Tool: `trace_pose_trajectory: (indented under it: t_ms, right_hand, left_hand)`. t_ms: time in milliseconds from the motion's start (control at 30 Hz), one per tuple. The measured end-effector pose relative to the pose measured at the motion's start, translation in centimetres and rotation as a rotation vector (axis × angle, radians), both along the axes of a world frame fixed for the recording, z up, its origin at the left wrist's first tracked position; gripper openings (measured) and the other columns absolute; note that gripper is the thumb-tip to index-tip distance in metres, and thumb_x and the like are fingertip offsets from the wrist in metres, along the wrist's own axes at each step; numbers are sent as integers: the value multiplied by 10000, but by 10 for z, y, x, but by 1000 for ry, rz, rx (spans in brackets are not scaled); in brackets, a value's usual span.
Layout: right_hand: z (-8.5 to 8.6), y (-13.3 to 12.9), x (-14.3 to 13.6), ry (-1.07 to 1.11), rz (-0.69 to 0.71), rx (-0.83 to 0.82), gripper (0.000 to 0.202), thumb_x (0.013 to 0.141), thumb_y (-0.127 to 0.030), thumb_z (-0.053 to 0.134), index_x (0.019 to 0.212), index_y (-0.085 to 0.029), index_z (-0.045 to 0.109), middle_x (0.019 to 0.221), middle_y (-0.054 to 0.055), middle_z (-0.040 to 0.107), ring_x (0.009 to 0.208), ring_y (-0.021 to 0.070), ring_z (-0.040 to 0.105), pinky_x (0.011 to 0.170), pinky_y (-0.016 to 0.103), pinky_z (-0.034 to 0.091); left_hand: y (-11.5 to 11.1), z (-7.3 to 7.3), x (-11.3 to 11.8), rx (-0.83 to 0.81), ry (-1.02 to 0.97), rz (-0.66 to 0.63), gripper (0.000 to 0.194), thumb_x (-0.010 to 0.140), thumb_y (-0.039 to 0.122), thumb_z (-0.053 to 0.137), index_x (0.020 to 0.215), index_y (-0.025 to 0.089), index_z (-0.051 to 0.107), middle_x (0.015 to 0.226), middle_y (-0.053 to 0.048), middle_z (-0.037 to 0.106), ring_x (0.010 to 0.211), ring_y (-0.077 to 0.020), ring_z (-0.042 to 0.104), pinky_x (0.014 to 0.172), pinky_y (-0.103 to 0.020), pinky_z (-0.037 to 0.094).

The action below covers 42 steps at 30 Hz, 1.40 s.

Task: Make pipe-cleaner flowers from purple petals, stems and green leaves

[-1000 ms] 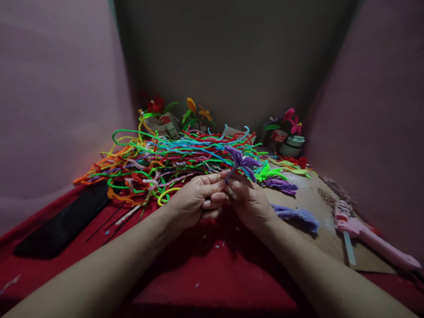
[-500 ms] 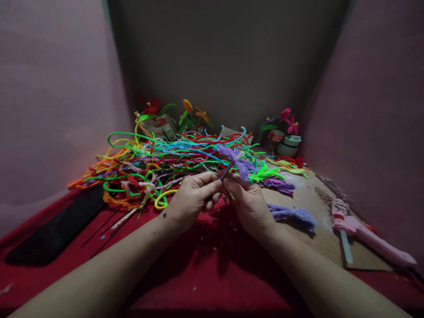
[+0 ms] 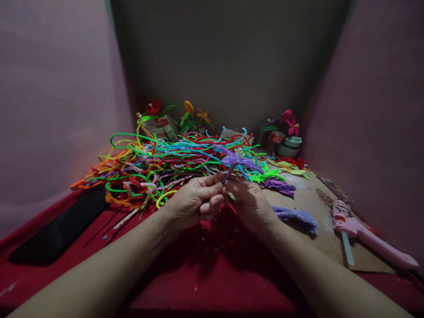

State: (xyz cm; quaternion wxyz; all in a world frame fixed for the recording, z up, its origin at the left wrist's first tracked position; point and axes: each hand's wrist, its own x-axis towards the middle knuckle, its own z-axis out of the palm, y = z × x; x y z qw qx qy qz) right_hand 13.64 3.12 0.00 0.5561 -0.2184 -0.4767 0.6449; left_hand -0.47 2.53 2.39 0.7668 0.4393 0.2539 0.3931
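A purple fuzzy flower [image 3: 236, 159] with a pale centre stands upright above my fingertips, its dark purple stem running down between them. My left hand [image 3: 200, 196] pinches the lower stem between thumb and fingers. From the other side, my right hand [image 3: 248, 198] closes on the same stem, its fingertips touching those of the left. Behind both hands spreads a pile of coloured pipe cleaners [image 3: 185, 152]. Bright green leaf shapes [image 3: 268, 173] and a purple bundle [image 3: 280, 186] lie just beyond the right hand, with a lavender bundle [image 3: 296, 217] nearer.
A pink glue gun [image 3: 367, 238] lies on a brown board [image 3: 331, 247] at the right. At the left rests a flat black object [image 3: 59, 227] on the red cloth [image 3: 185, 282]. Finished flowers [image 3: 291, 123] and a lidded jar [image 3: 290, 146] stand at the back.
The purple flower has turned and its petals now spread more sideways, with the pale centre showing more. Both hands still pinch the stem; the left fingers have shifted slightly.
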Motion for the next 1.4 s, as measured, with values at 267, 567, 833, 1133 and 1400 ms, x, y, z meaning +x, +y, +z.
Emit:
trace_pose_trajectory:
  t_ms: [267,567,833,1133,1400]
  right_hand:
    - [1,-1,-1,-10,-111,-11,137,701,-263,674,814,-190,699,598,-24,565,536,99,447,555,261,367]
    - [-8,1,-1,-8,-188,52,111,716,-260,670,804,-193,682,769,1,602,644,115,479,615,272,390]
    - [-4,-1,-1,-4,-160,29,203,680,-331,704,829,-195,691,760,13,618,618,123,494,591,272,397]
    - [-9,3,-1,12,-92,7,215,732,-281,661,921,-180,683,773,16,635,578,94,471,562,253,370]
    - [0,-1,0,-17,-28,15,185,753,-299,643,898,-196,692,701,-10,593,563,88,451,568,252,354]
  left_hand:
    - [0,-2,5,223,215,134,210,821,300,534,698,131,551,484,39,506,342,-36,409,355,-153,314]
    - [-4,-3,11,472,371,422,113,726,212,640,808,138,617,663,18,604,549,-78,518,546,-201,425]
    - [-3,-2,10,379,316,384,83,725,177,627,660,126,630,556,14,573,454,-72,481,479,-198,402]
    - [-3,0,8,256,272,306,200,768,259,608,622,122,601,481,29,524,365,-31,406,366,-148,278]
    - [-4,3,7,200,206,301,185,768,287,616,672,131,588,427,50,466,347,-17,345,352,-126,261]
